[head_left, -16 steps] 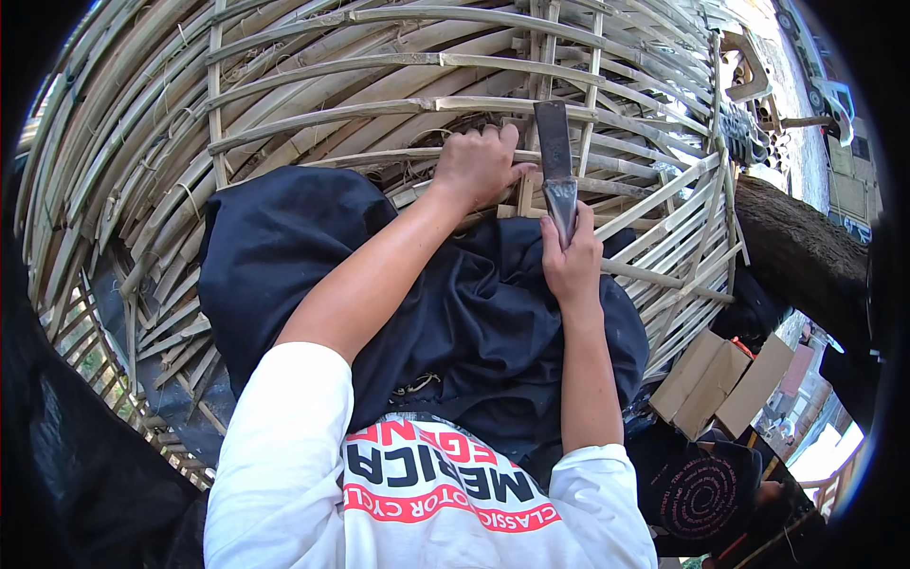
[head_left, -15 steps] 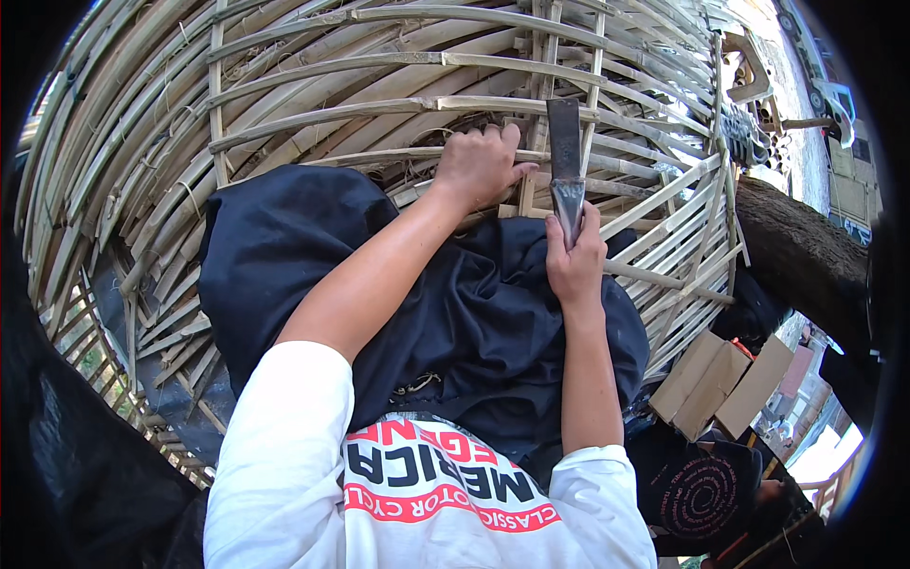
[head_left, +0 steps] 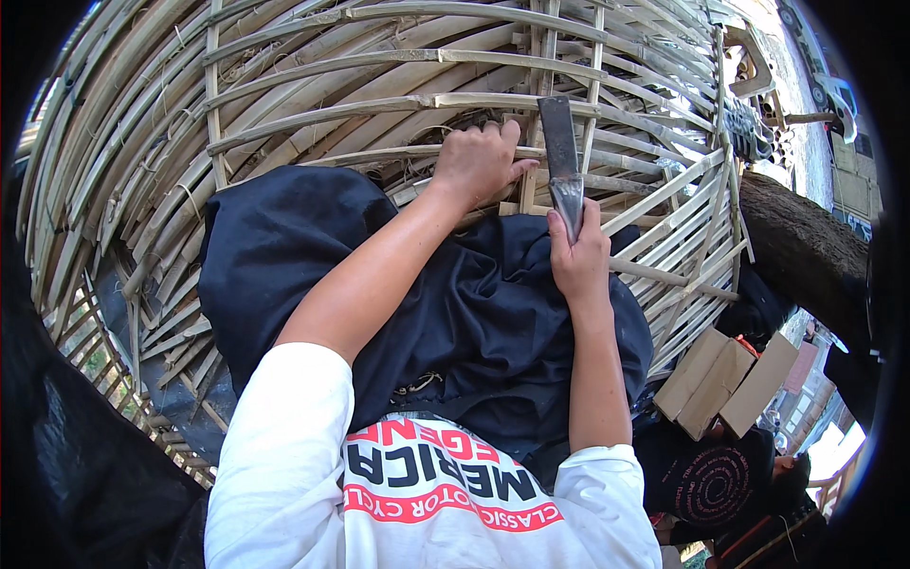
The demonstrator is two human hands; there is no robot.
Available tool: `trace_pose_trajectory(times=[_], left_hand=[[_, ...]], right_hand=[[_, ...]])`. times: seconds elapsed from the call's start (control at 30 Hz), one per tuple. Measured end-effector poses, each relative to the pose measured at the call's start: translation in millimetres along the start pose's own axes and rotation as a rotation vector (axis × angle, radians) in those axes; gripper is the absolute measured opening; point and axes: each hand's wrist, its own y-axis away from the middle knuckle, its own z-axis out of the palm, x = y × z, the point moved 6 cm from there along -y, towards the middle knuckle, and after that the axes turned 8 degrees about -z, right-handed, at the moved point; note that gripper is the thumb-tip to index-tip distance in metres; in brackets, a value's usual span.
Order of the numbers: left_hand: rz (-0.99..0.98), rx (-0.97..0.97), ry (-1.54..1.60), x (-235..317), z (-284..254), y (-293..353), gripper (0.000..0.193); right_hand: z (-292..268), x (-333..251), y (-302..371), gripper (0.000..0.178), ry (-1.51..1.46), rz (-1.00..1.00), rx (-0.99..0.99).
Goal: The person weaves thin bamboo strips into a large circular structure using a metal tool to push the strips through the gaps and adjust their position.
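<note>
A frame of split-bamboo slats (head_left: 313,123) spreads across my lap. My left hand (head_left: 479,161) is closed over one of its crosswise slats, the one nearest me, with the thumb pointing right and the fingertips hidden. To the right, my right hand (head_left: 580,251) grips a knife (head_left: 559,137) by its tapered metal handle. The dark, flat, square-ended blade points away from me, over the slats and a little right of my left hand. Whether the blade touches the bamboo, I cannot tell.
Dark cloth (head_left: 455,294) covers my lap. More slatted bamboo (head_left: 678,242) reaches to the right, beside a thick log (head_left: 801,237). An opened cardboard box (head_left: 716,384) stands at the lower right, near a person in a dark shirt (head_left: 706,484). Stacked bamboo strips (head_left: 85,161) rise at the left.
My right hand has shifted slightly right, while the blade's tip has swung a little left, so the knife leans more. My left hand stays on the slat.
</note>
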Motion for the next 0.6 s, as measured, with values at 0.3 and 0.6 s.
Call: trace_pose_trajectory(times=[0.3, 0.6], left_hand=[[0.012, 0.070, -0.014, -2, 1, 1, 0.057], [-0.048, -0.013, -0.009, -5, -1, 1, 0.065]], right_hand=[[6, 5, 0, 0.035, 0.118, 0.010, -0.080], [-17, -11, -3, 0.036, -0.018, -0.098, -0.052]])
